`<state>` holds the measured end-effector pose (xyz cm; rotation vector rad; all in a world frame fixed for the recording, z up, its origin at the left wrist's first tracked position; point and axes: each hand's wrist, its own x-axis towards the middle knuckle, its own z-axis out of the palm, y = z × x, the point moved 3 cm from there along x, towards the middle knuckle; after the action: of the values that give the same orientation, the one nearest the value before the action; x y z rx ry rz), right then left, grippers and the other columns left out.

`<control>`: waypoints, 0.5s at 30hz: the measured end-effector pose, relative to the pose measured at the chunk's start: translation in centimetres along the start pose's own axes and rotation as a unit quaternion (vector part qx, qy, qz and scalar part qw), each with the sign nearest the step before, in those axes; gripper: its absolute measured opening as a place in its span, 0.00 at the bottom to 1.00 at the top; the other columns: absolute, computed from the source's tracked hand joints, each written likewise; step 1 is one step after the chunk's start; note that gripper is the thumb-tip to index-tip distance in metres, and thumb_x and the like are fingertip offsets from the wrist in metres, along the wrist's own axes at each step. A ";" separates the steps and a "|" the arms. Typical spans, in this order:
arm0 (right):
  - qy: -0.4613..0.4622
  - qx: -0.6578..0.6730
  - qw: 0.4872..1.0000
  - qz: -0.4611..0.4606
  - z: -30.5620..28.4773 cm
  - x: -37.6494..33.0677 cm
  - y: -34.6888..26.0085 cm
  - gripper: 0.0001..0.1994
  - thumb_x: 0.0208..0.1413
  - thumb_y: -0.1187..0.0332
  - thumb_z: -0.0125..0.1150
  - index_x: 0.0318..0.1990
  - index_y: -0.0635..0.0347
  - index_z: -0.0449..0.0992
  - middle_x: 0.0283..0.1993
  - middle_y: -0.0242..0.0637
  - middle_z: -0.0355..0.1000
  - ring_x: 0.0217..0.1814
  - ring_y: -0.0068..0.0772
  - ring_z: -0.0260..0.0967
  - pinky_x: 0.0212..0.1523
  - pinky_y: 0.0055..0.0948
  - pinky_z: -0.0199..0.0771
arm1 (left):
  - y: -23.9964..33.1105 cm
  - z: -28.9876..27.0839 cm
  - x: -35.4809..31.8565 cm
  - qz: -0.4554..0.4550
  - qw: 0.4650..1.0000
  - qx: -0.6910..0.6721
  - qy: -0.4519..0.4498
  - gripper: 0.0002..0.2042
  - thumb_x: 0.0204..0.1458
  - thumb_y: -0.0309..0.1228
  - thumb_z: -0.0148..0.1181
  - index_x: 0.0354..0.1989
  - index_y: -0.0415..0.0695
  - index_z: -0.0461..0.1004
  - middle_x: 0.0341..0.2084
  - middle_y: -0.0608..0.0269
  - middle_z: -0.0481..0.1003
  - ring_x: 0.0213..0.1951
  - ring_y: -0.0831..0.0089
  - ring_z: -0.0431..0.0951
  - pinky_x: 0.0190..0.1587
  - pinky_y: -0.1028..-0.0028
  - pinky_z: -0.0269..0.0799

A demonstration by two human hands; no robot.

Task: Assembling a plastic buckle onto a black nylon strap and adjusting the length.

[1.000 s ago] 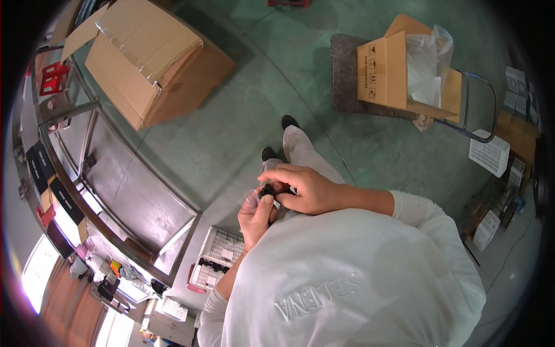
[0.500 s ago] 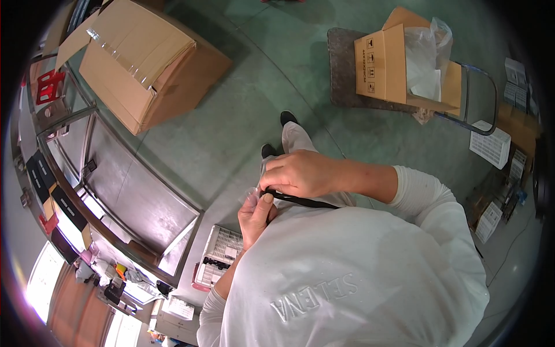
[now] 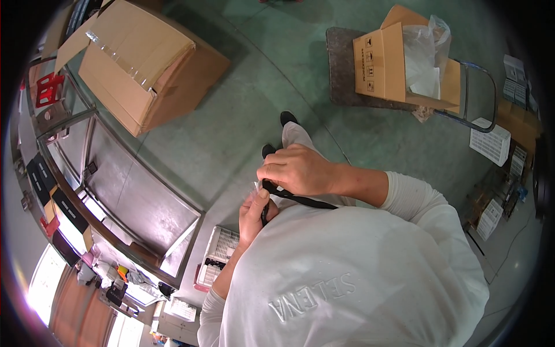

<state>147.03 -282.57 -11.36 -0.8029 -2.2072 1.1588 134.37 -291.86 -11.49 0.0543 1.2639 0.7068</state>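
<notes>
As we look down, the green floor [image 3: 248,115] spreads beneath us, with a metal-framed surface [image 3: 136,185] running along our left. Farther ahead on that side, we have a large brown carton [image 3: 139,52], taped across its top. Ahead to our right, a dark trolley [image 3: 340,66] bears an open carton [image 3: 381,66] lined with pale plastic sheeting [image 3: 426,55]. Our white top [image 3: 352,260] fills the lower middle, and a white slotted basket [image 3: 221,243] shows just beside our left forearm [image 3: 227,273]. Our right hand [image 3: 298,169] is clenched, its bent fingers pinching a black strap [image 3: 306,201]; our left hand [image 3: 250,215] curls around a lower part of it. Bent between both, the strap trails rightward across our front. Near our left thumb is a small clear plastic piece [image 3: 255,186].
</notes>
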 end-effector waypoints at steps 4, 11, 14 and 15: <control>0.003 0.017 1.000 -0.012 -0.6 0.6 -0.3 0.07 0.37 0.74 0.58 0.28 0.55 0.69 0.24 0.25 0.64 0.23 0.25 0.63 0.21 0.26 0.60 | 0.3 0.4 0.1 0.000 0.999 -0.043 -0.018 0.16 0.52 0.44 0.47 0.26 0.42 0.66 0.08 0.70 0.60 0.12 0.84 0.55 0.15 0.82 0.48; -0.052 0.064 0.996 0.026 -0.3 0.1 0.3 0.07 0.40 0.73 0.57 0.31 0.56 0.69 0.24 0.29 0.63 0.26 0.28 0.64 0.25 0.27 0.62 | 0.1 0.3 0.0 0.019 0.999 0.042 0.024 0.16 0.53 0.44 0.45 0.30 0.42 0.68 0.08 0.73 0.59 0.12 0.86 0.53 0.15 0.83 0.47; -0.114 0.161 0.977 0.083 -0.8 0.4 0.6 0.08 0.43 0.73 0.55 0.34 0.58 0.70 0.25 0.32 0.64 0.29 0.30 0.64 0.29 0.27 0.64 | 0.3 0.6 -0.1 0.012 0.998 0.047 0.027 0.16 0.53 0.44 0.46 0.33 0.41 0.69 0.08 0.74 0.58 0.12 0.87 0.53 0.15 0.84 0.47; -0.159 0.209 0.957 0.122 -0.9 0.4 0.6 0.09 0.46 0.73 0.54 0.36 0.58 0.70 0.27 0.33 0.65 0.31 0.31 0.65 0.31 0.27 0.64 | 0.2 0.6 -0.1 0.011 0.998 0.047 0.027 0.16 0.53 0.44 0.46 0.33 0.41 0.69 0.08 0.74 0.58 0.12 0.87 0.53 0.15 0.84 0.47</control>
<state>147.49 -281.47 -11.38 -0.7600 -2.0215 1.9149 134.77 -291.52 -11.11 0.1276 1.3507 0.6712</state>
